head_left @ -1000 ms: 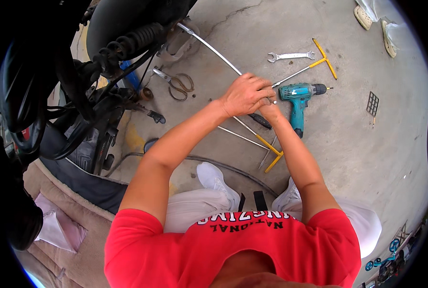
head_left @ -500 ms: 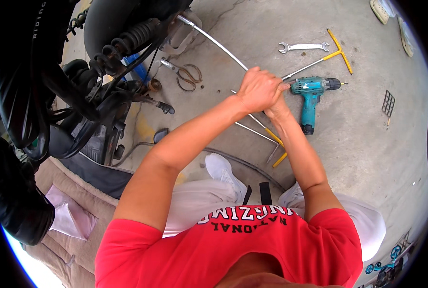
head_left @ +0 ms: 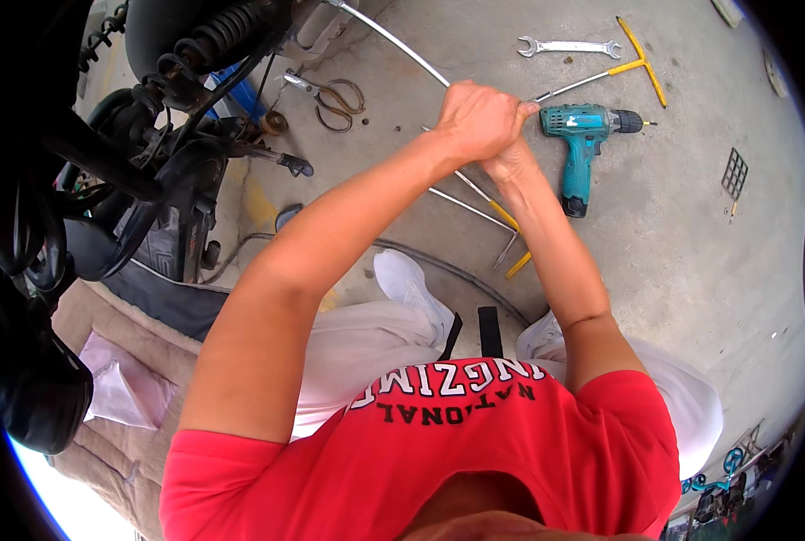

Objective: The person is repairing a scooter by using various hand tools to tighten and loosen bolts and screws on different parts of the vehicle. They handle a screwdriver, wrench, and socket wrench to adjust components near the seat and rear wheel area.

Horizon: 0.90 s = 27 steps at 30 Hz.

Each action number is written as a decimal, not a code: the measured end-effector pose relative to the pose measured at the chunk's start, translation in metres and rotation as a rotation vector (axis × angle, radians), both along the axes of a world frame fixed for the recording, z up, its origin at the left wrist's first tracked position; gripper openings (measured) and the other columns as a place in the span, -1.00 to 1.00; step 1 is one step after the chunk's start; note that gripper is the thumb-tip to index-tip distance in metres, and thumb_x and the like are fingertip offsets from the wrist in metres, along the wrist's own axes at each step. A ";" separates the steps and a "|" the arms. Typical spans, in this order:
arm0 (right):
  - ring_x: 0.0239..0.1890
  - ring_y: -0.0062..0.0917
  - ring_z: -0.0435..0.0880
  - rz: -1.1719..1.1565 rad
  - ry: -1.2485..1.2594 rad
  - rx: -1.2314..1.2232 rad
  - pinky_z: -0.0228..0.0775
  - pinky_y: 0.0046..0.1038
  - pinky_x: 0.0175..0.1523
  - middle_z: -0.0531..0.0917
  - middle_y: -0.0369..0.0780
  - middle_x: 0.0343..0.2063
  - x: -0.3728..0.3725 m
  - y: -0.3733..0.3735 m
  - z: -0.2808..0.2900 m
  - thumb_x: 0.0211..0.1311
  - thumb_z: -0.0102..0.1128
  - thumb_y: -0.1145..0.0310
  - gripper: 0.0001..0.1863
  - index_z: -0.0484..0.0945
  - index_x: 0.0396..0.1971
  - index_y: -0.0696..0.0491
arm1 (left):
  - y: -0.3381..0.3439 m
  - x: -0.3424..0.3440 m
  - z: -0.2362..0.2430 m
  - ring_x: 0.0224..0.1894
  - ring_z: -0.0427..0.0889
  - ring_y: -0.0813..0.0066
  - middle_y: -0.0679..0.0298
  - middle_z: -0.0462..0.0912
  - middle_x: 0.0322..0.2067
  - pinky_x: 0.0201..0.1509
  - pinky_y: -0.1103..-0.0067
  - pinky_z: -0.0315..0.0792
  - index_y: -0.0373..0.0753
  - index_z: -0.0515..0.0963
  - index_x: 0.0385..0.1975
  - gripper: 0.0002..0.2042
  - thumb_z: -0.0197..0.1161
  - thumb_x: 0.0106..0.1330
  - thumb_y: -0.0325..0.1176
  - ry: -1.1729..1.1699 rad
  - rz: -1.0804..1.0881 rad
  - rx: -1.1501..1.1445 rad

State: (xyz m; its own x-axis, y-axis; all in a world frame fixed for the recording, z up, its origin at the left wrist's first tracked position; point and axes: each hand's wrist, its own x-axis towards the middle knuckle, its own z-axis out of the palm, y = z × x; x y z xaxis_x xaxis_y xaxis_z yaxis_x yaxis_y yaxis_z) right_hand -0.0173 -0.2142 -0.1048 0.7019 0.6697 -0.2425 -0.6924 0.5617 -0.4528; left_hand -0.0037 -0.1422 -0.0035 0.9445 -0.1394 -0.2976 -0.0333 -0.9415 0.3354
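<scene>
Now both my hands meet over the concrete floor (head_left: 691, 270), left hand (head_left: 479, 117) fisted shut around a thin metal rod (head_left: 393, 41) slanting toward the scooter (head_left: 177, 135); right hand (head_left: 510, 160) hidden beneath, grip unclear; drill (head_left: 583, 149) lies just right

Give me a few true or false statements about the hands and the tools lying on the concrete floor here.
1. Both hands are clasped together above the floor. True.
2. The teal cordless drill is held in the right hand. False: it lies on the grey concrete floor.
3. A silver open-ended spanner lies beyond the drill. True.
4. The yellow-handled T-shaped wrench is red. False: its handle is yellow.
5. Metal pliers lie near the motorcycle. True.
</scene>
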 end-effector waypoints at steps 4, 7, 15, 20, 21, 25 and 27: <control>-0.15 -0.50 0.53 0.057 0.171 0.053 0.43 -0.42 -0.09 0.53 -0.23 -0.20 -0.003 0.010 -0.016 0.23 0.12 0.19 -0.73 0.45 -0.15 -0.01 | 0.007 0.005 -0.005 -0.48 0.56 -0.02 0.02 0.58 -0.62 -0.33 0.24 0.41 -0.23 0.64 -0.49 -0.56 -0.06 0.33 -0.03 0.037 0.002 -0.036; -0.42 -0.74 0.42 0.176 0.185 0.016 0.34 -0.54 -0.29 0.47 -0.44 -0.38 0.006 -0.007 0.016 0.24 0.16 0.17 -0.76 0.44 -0.23 -0.02 | 0.024 0.004 0.013 -0.29 0.58 0.05 0.01 0.61 -0.37 -0.21 0.31 0.43 -0.26 0.60 -0.28 -0.59 -0.07 0.36 -0.05 -0.037 0.019 -0.289; -0.67 -0.75 0.09 0.265 0.229 0.055 0.17 -0.58 -0.22 0.12 -0.45 -0.77 0.021 -0.050 0.012 0.33 0.02 0.28 -0.72 0.47 -0.20 0.22 | 0.193 -0.137 0.050 -0.24 0.60 0.43 0.19 0.64 -0.31 -0.11 0.52 0.44 -0.34 0.55 -0.17 -0.61 -0.03 0.40 -0.11 0.152 0.398 -0.342; -0.68 -0.72 0.08 0.287 0.321 0.169 0.15 -0.60 -0.24 0.12 -0.42 -0.76 0.006 -0.042 0.004 0.32 0.03 0.29 -0.73 0.49 -0.20 0.22 | 0.243 -0.307 0.012 -0.39 0.56 0.49 0.23 0.62 -0.45 -0.25 0.55 0.42 -0.39 0.53 -0.33 -0.67 0.05 0.35 -0.18 0.381 0.843 -0.267; -0.68 -0.72 0.08 0.286 0.326 0.162 0.15 -0.60 -0.24 0.12 -0.42 -0.76 0.003 -0.045 0.001 0.31 0.04 0.29 -0.73 0.49 -0.21 0.21 | 0.246 -0.335 0.002 -0.39 0.56 0.46 0.19 0.62 -0.46 -0.25 0.51 0.42 -0.40 0.53 -0.31 -0.69 0.06 0.32 -0.21 0.385 1.013 -0.284; -0.68 -0.71 0.09 0.251 0.409 0.175 0.19 -0.58 -0.20 0.13 -0.42 -0.76 -0.014 -0.060 -0.016 0.31 0.04 0.29 -0.74 0.49 -0.20 0.20 | 0.240 -0.402 -0.031 -0.42 0.57 0.30 0.10 0.59 -0.51 -0.23 0.44 0.44 -0.41 0.52 -0.28 -0.72 0.18 0.19 -0.27 0.239 1.711 -0.359; -0.67 -0.69 0.10 0.225 0.440 0.090 0.22 -0.56 -0.15 0.13 -0.41 -0.76 -0.020 -0.061 -0.029 0.31 0.03 0.30 -0.75 0.49 -0.20 0.19 | 0.238 -0.425 -0.052 -0.39 0.57 0.19 0.06 0.58 -0.46 -0.22 0.40 0.45 -0.40 0.50 -0.30 -0.70 0.25 0.11 -0.27 0.083 1.436 -0.015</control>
State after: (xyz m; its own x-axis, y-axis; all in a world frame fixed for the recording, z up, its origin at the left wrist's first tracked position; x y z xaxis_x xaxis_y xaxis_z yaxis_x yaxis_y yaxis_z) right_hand -0.0369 -0.2751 -0.1338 0.3817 0.8249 -0.4169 -0.9154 0.3997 -0.0473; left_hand -0.4284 0.0959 -0.0556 0.2485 0.8973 -0.3647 0.9438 -0.1396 0.2997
